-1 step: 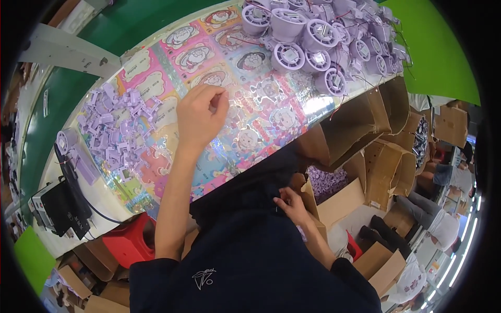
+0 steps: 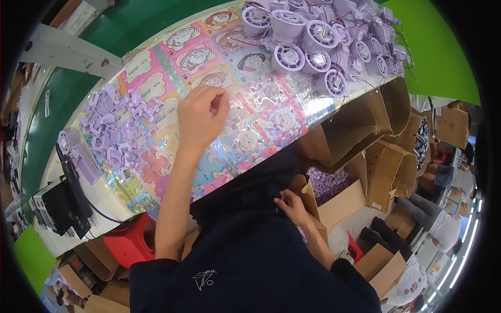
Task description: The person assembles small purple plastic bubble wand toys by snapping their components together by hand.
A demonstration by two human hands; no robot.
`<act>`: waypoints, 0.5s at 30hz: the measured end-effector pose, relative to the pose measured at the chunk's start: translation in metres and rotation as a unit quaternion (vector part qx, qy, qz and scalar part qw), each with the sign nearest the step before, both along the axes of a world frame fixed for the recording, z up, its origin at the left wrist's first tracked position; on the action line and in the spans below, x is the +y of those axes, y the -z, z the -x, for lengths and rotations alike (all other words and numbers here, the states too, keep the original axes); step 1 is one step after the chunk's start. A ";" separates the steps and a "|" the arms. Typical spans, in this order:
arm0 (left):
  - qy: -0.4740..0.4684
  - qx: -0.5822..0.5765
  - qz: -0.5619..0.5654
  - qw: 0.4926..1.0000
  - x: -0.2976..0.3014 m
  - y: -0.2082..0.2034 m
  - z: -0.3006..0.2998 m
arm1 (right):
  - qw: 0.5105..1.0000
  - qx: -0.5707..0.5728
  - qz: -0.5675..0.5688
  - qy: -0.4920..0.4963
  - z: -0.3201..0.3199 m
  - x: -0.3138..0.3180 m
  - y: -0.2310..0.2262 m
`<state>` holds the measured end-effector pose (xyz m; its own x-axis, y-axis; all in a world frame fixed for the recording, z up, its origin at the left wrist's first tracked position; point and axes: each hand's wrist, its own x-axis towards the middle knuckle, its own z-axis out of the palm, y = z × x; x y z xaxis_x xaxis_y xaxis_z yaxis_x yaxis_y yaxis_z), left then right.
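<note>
My left hand point(image 2: 202, 116) is over the middle of a colourful, shiny printed sheet point(image 2: 248, 140) on the table. Its fingers are curled into a loose fist; whatever they may hold is hidden. On the sheet to its left lies a heap of small light-purple plastic brackets point(image 2: 120, 125). A pile of light-purple round housings point(image 2: 289, 56) with slotted ends and thin dark red wires stands at the far right. Down by my dark clothing, beside the table's near edge, is my right hand point(image 2: 295, 208). Its thumb and forefinger are bent but apart, with nothing visible between them.
A black box-shaped device point(image 2: 60, 208) with a cable sits at the table's left end, beside a purple cylinder point(image 2: 68, 140). Red stool point(image 2: 128, 242) below. Open cardboard boxes point(image 2: 342, 206) stand at my right, one holding small purple parts. Other people point(image 2: 443, 224) are farther right.
</note>
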<state>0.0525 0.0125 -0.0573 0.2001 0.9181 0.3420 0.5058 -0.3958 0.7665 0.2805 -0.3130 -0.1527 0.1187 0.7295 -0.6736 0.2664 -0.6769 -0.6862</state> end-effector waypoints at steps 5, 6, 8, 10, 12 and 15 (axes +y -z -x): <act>-0.003 0.015 -0.030 0.999 -0.003 0.001 0.001 | 0.924 0.253 -0.019 0.285 -0.031 0.008 0.018; -0.001 0.017 -0.032 0.999 -0.002 0.001 0.001 | 0.899 0.256 -0.051 0.351 -0.045 0.005 0.025; -0.001 0.026 -0.042 0.999 -0.002 0.000 -0.002 | 0.906 0.235 -0.030 0.351 -0.058 0.020 0.021; 0.007 0.023 -0.038 0.999 -0.002 0.002 -0.007 | 0.965 0.079 -0.105 0.225 -0.062 0.012 0.063; 0.006 0.026 -0.035 0.999 -0.002 0.003 -0.005 | 0.983 -0.059 -0.113 0.133 -0.050 0.030 0.059; 0.001 0.030 -0.034 0.999 0.000 0.002 -0.003 | 0.959 -0.216 -0.183 0.022 -0.043 0.056 0.043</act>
<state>0.0560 0.0125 -0.0594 0.2237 0.8925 0.3917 0.5495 -0.4474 0.7056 0.3231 -0.2570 -0.1957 0.3652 0.8956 -0.2541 0.5551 -0.4286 -0.7128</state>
